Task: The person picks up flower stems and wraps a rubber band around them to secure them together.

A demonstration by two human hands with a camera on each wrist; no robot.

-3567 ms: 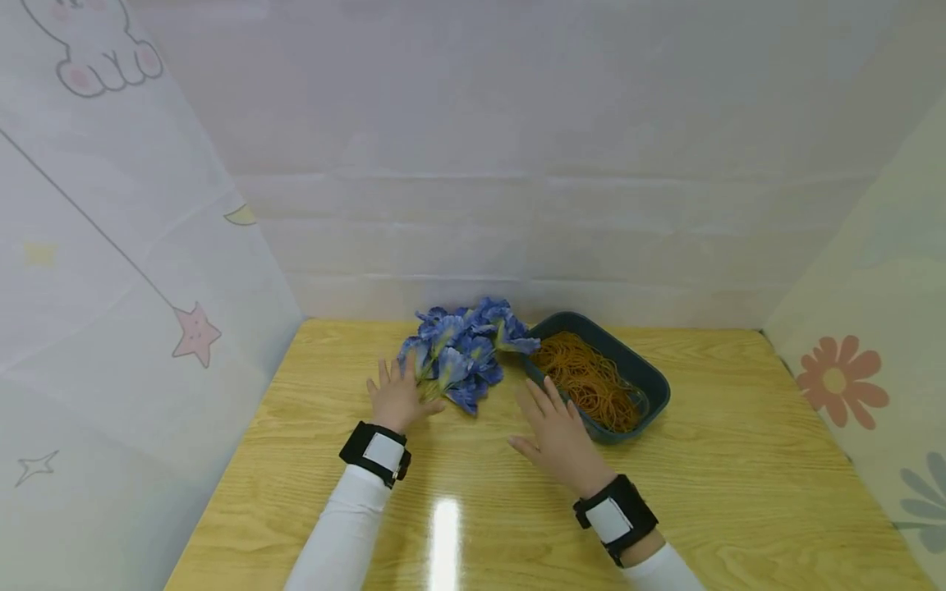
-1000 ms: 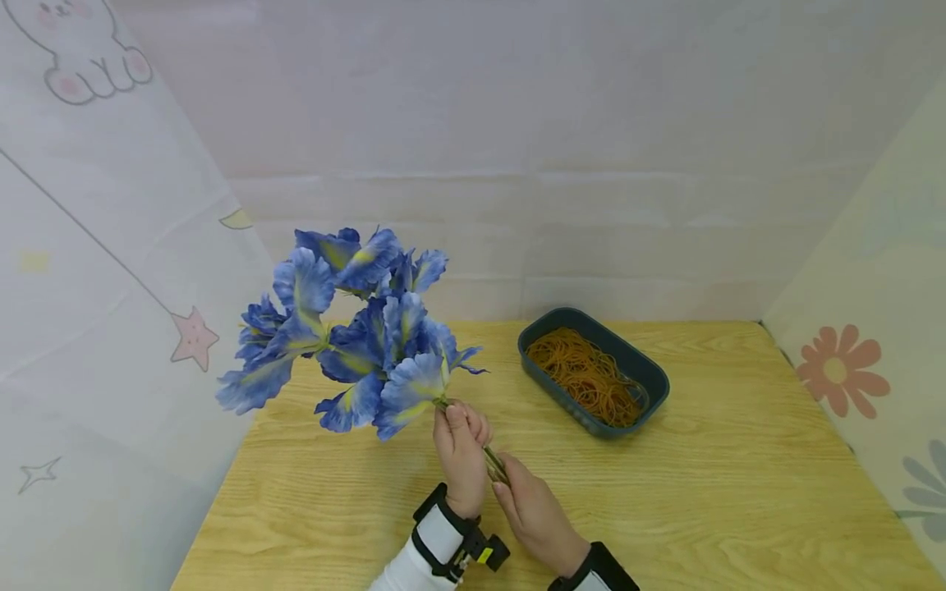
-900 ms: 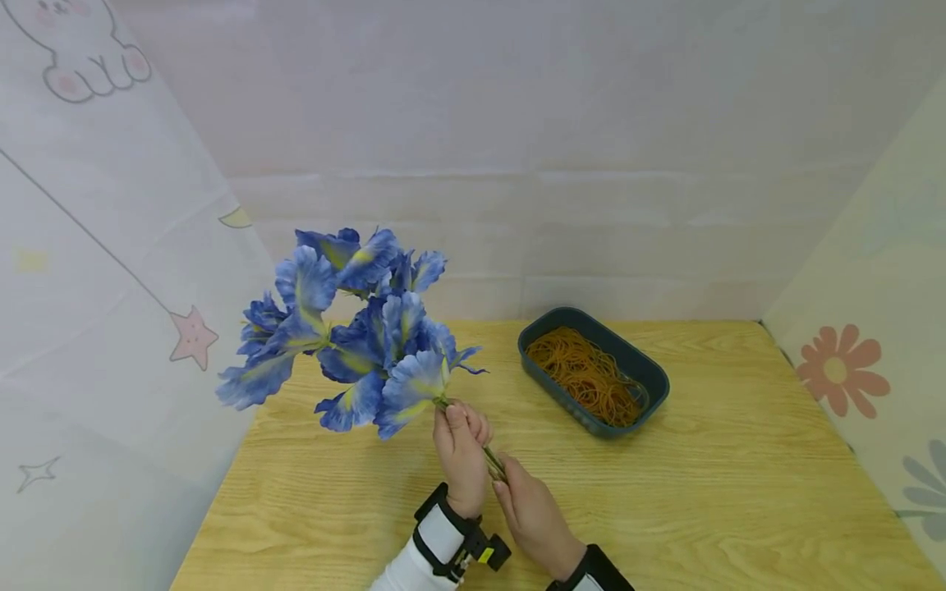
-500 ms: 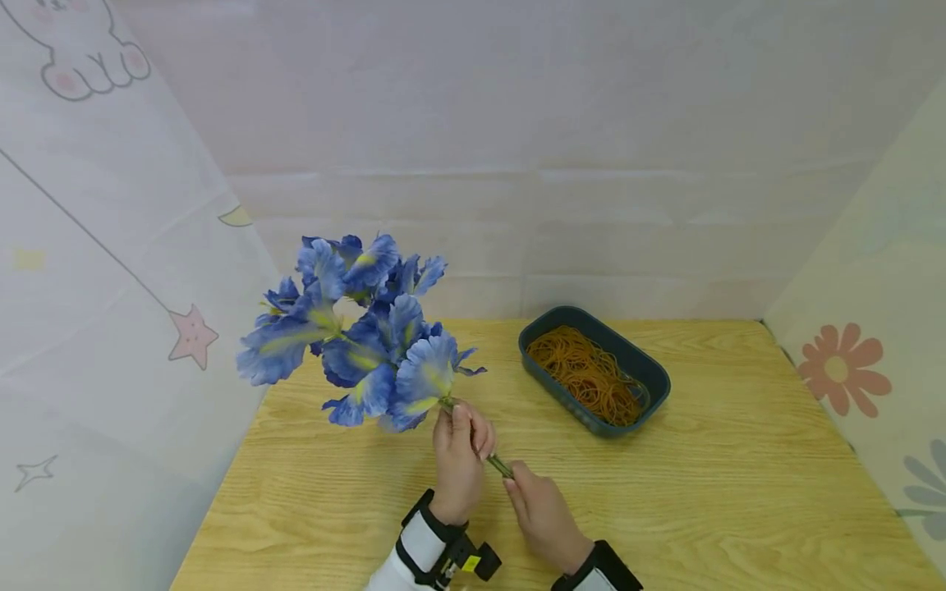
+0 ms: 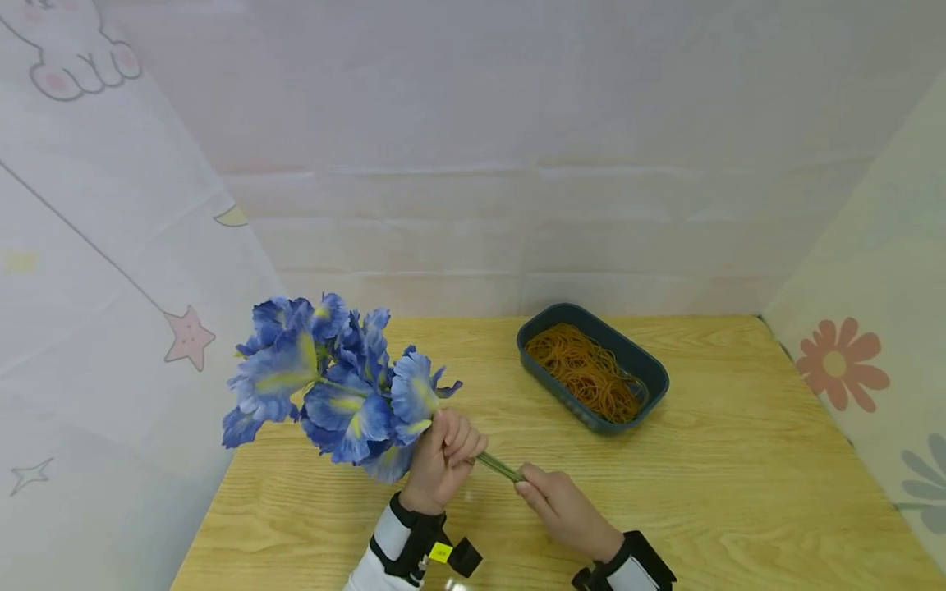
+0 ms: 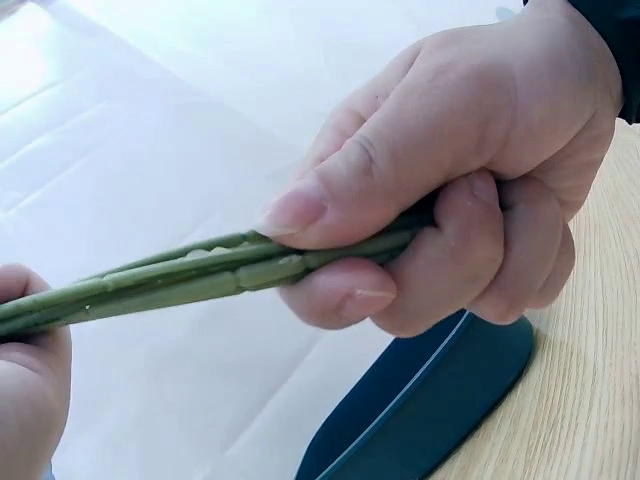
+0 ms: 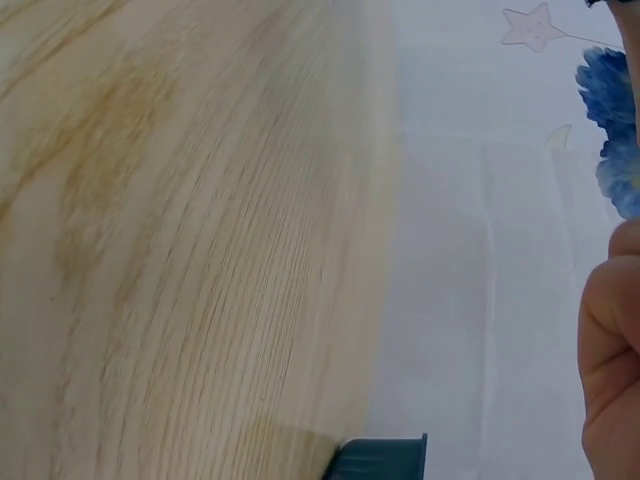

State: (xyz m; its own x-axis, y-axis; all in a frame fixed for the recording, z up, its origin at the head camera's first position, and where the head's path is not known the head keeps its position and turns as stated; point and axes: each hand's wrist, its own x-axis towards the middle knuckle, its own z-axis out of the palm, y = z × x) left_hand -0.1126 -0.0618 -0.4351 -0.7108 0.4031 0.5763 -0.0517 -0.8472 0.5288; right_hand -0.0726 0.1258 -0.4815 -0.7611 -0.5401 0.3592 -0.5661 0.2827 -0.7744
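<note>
Blue artificial irises with yellow-green throats [image 5: 347, 402] are held in a bunch above the left part of the table, heads to the left. Just below the blooms, my left hand [image 5: 442, 455] grips the green stems [image 5: 499, 468]. Lower down, my right hand [image 5: 565, 507] holds the stem ends, with the bare stretch of stems between both hands. In the left wrist view the right hand [image 6: 440, 170] has its thumb on top of the stems [image 6: 190, 275] and its fingers curled beneath. Blue petals [image 7: 612, 110] show at the right edge of the right wrist view.
A dark teal plastic basket [image 5: 650, 382] stands on the wooden table [image 5: 739, 460], behind and right of the hands. Inside is a heap of tan rubber bands [image 5: 584, 369]. Printed cloth walls [image 5: 473, 164] enclose the table's back and sides.
The irises, earlier lying on the table, are now lifted in both hands. Over the last second the blooms sank and turned, and the right hand slid rightward away from the left. The basket stayed put.
</note>
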